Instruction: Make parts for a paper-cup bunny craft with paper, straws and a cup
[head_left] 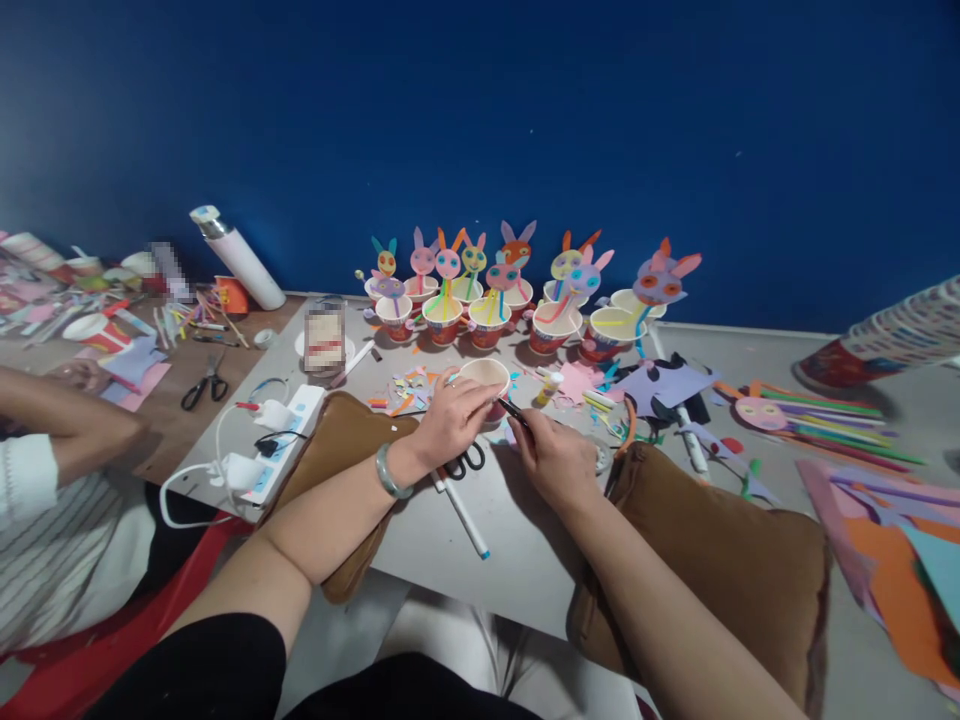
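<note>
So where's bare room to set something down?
Up front, bare table lies between the blue-tipped marker and right cushion; a smaller patch separates marker and left cushion. Farther back, paper scraps and rabbit-faced cups crowd it.

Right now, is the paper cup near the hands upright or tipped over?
Upright, or nearly: the paper cup shows its rim facing up and its pale inside, beside the left hand.

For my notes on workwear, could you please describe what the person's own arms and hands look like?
The left hand and right hand are both ungloved. A smooth, rounded grey-green bangle circles the left wrist. A black sleeve ends near the left elbow; the right forearm is bare as far as it shows, with no sleeve in view.
</note>
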